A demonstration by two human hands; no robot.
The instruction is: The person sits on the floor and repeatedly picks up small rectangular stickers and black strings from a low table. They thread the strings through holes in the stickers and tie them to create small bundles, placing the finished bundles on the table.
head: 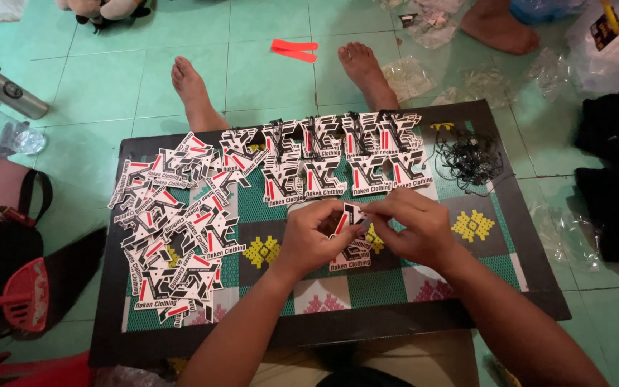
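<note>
Fingers point(338, 215) of the left hand point(313, 240) are pinched shut on a white, black and red card tag point(350, 215), holding it up just above the desk point(109, 337). The right hand point(413, 226) meets it from the other side, its fingertips point(372, 208) closed on the tag's upper edge, so both hands grip the same piece. Right beneath them another tag of the same kind point(349, 256) lies flat on the green patterned mat point(374, 287) that covers the low dark desk. Behind the hands, tidy overlapping rows of tags point(345, 161) run across the mat. To the left lies a loose heap of tags point(173, 229), scattered at all angles. At the far right corner of the mat sits a tangle of thin black strings point(471, 158). Past the desk, two bare feet point(195, 89) rest on the green tiled floor point(109, 86).
</note>
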